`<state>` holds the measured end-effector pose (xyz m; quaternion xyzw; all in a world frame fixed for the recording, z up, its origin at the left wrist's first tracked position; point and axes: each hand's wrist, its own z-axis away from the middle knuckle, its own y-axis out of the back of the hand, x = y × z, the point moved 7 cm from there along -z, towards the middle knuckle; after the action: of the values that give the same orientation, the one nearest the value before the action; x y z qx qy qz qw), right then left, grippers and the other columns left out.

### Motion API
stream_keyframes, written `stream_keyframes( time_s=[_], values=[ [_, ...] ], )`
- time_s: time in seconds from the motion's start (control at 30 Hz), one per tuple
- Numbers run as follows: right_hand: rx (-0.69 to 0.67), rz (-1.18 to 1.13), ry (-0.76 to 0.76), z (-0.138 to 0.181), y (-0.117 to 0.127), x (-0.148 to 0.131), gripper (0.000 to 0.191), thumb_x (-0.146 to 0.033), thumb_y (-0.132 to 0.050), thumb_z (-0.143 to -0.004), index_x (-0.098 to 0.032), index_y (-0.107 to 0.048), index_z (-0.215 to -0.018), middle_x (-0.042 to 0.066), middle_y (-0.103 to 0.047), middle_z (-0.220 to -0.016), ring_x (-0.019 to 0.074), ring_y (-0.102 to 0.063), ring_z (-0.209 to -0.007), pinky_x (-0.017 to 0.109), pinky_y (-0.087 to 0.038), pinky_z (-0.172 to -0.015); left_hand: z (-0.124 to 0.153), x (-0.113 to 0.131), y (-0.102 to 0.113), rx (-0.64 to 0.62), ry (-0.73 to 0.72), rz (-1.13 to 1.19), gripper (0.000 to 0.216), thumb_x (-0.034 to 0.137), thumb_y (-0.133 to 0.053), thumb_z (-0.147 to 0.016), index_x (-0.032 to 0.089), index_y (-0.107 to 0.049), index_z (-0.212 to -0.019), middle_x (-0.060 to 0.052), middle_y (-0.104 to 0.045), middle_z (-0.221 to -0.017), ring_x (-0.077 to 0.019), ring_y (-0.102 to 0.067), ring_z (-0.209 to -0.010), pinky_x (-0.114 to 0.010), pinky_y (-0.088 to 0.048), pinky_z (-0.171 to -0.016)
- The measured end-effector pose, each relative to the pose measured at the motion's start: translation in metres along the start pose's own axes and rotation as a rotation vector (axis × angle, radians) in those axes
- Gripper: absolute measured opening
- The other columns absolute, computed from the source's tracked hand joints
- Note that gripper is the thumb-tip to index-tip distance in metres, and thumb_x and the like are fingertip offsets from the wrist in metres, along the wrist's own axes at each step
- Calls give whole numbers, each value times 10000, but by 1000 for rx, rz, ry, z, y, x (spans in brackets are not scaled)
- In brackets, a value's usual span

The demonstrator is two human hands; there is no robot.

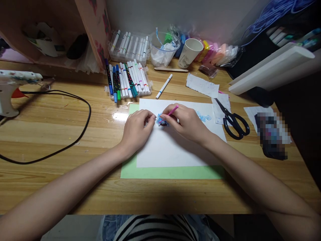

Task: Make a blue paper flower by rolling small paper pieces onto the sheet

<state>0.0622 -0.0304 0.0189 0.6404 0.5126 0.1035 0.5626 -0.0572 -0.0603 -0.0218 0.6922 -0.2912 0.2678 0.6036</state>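
My right hand point(187, 122) pinches a thin pink stick point(173, 111), its tip pressed into a small blue crumpled clump point(162, 120) on the white sheet point(173, 150). My left hand point(137, 129) rests on the sheet just left of the clump, fingers curled, fingertips touching it. The white sheet lies on a green sheet point(170, 172). More blue scraps point(204, 117) lie to the right of my right hand.
Black scissors point(234, 122) lie right of the sheet. Trays of markers point(127, 80) and a loose marker point(164, 86) sit behind. A paper cup point(189, 52), plastic tub point(163, 48), glue gun point(11, 90) with black cable point(82, 127) and a dark object point(272, 140) stand around.
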Motion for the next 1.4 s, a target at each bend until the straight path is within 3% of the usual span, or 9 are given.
stream_keyframes(
  time_s=[0.4,0.6,0.9,1.27,1.4],
  values=[
    [8,6,-4,1,0,3,268,-342,-436,-948,-179,-573,-785,58,-645,-747,179,-562,-707,300,-413,-665,0,0,0,-1,2,-2,191,273,-476,-897,176,-601,-791,-15,-630,-763,-149,-521,-706,-276,-370,-638],
    [98,15,-73,1,1,7,338,-415,-466,-928,-184,-552,-696,26,-607,-644,142,-509,-584,271,-370,-579,1,0,0,2,3,-1,199,280,-472,-900,173,-603,-793,-14,-622,-759,-148,-518,-701,-274,-366,-633],
    [168,119,32,0,-3,3,432,-515,-485,-885,-205,-508,-585,23,-560,-548,147,-475,-538,284,-362,-554,1,0,0,-5,-5,-11,189,265,-468,-898,180,-592,-783,-13,-622,-758,-150,-517,-711,-277,-365,-641],
    [324,-277,-347,15,16,28,313,-419,-621,-830,-169,-633,-643,20,-646,-627,128,-563,-560,271,-425,-553,1,1,1,-7,-15,19,150,254,-501,-879,181,-605,-800,-10,-629,-772,-151,-529,-726,-280,-381,-658],
    [327,-393,-391,20,12,34,279,-403,-637,-820,-160,-641,-680,16,-643,-617,136,-588,-590,268,-442,-567,2,2,1,-13,-12,25,131,244,-516,-868,178,-602,-794,-4,-623,-759,-147,-529,-720,-272,-376,-646]
  ],
)
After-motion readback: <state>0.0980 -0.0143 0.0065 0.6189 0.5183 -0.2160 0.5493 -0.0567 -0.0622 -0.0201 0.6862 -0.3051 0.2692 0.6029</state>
